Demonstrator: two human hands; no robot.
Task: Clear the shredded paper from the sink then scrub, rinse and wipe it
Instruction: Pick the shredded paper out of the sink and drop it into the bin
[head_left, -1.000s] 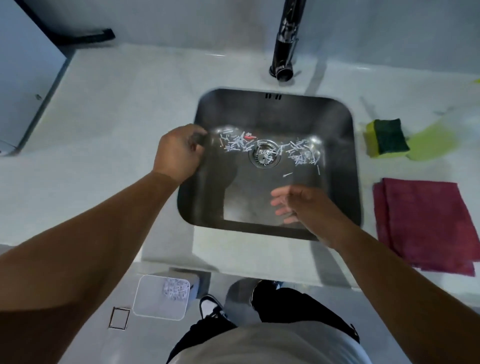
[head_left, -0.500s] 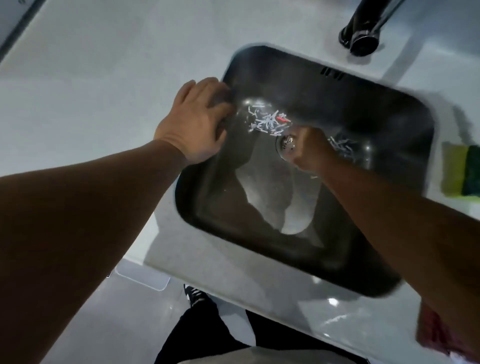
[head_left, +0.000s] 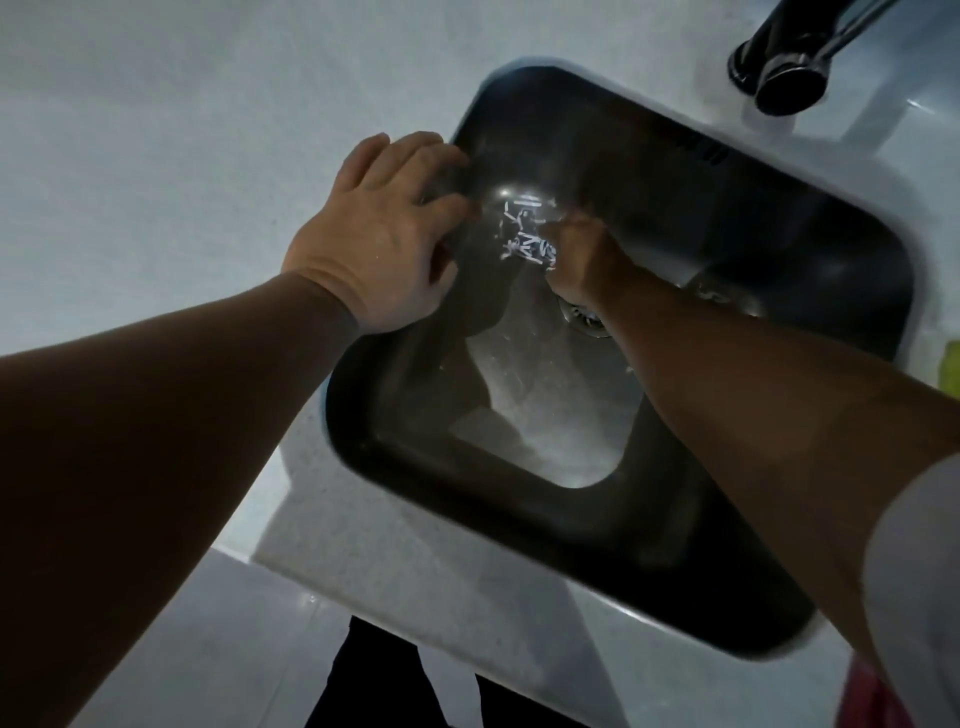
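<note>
Where right hand (head_left: 582, 260) reaches, shredded paper (head_left: 524, 239) touches.

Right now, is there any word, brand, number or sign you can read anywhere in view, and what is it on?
None can be read.
Shredded paper in the sink: any print on the strips is too small and blurred to read.
Faucet: no brand or mark shows.
Counter: plain, no text.

I see both forearms bare, no watch or rings showing on the left hand (head_left: 387, 234). A pale short sleeve (head_left: 914, 561) edges the lower right of the frame; dark trousers (head_left: 374, 675) show at bottom centre.
</note>
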